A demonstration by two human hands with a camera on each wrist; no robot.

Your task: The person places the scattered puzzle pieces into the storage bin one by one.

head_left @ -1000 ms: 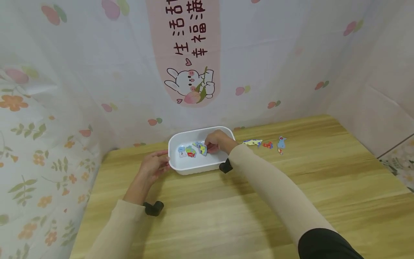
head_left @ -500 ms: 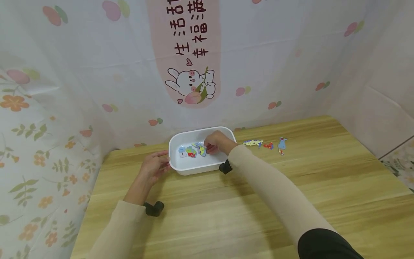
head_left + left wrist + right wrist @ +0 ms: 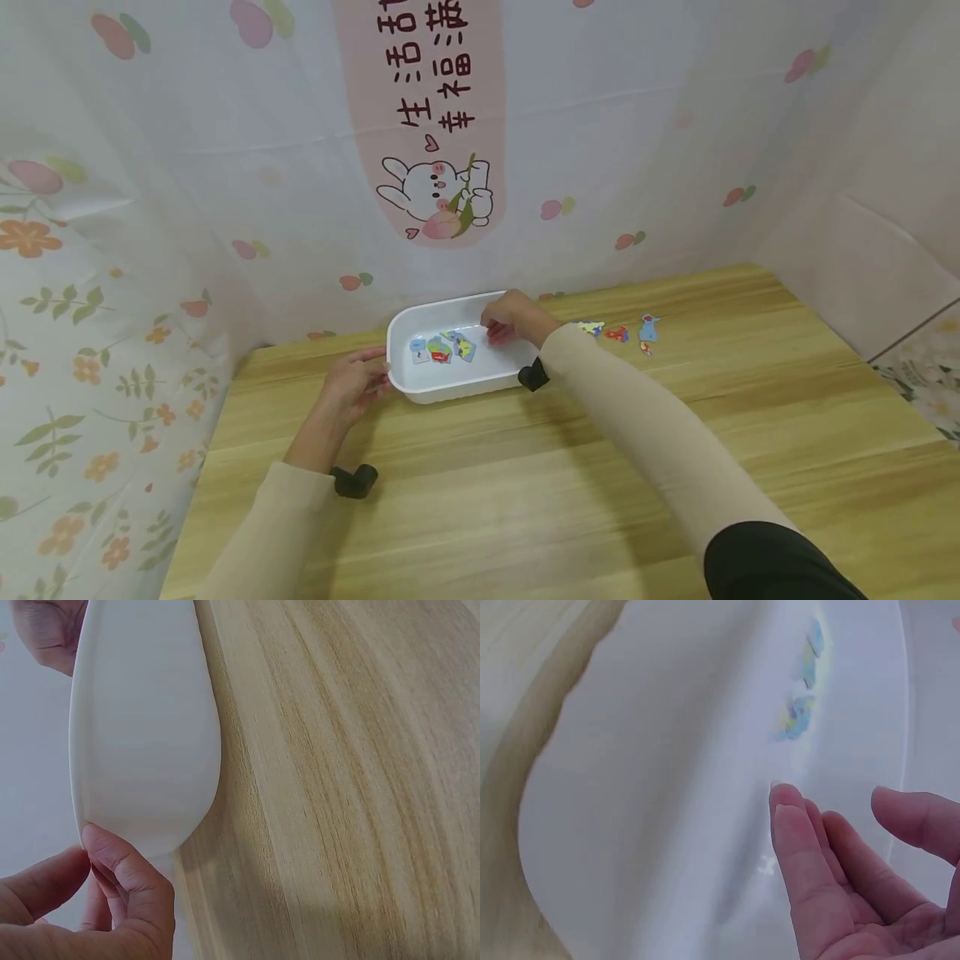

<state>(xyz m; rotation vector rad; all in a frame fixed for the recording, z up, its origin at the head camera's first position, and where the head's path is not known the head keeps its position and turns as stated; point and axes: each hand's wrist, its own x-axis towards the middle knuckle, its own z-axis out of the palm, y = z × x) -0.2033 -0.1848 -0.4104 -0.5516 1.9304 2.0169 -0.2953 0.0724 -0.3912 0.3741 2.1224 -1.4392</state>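
Note:
A white plastic tray (image 3: 491, 385) stands at the back of the wooden table, by the wall sheet. My left hand (image 3: 349, 388) pinches its left rim between thumb and fingers, as the left wrist view shows. Over the right part of the tray is my right hand (image 3: 516, 318); in the right wrist view its fingers (image 3: 810, 885) are extended, thumb apart, with nothing between them. Flat colourful cutout pieces lie in the tray's left half: a small blue and white one (image 3: 419, 351), a green and red one (image 3: 439, 350), and a blue and yellow one (image 3: 462, 347).
Right of the tray, more cutouts lie on the table (image 3: 480, 500): a yellow and blue one (image 3: 591, 327) partly behind the right sleeve, a red one (image 3: 617, 333), a blue one (image 3: 648, 328), and a small red and white one (image 3: 647, 349). A printed sheet (image 3: 600, 125) hangs behind.
My right hand has let go of the blue and yellow piece, which stays in the tray, and has moved to the right. The left hand stays at the tray's rim.

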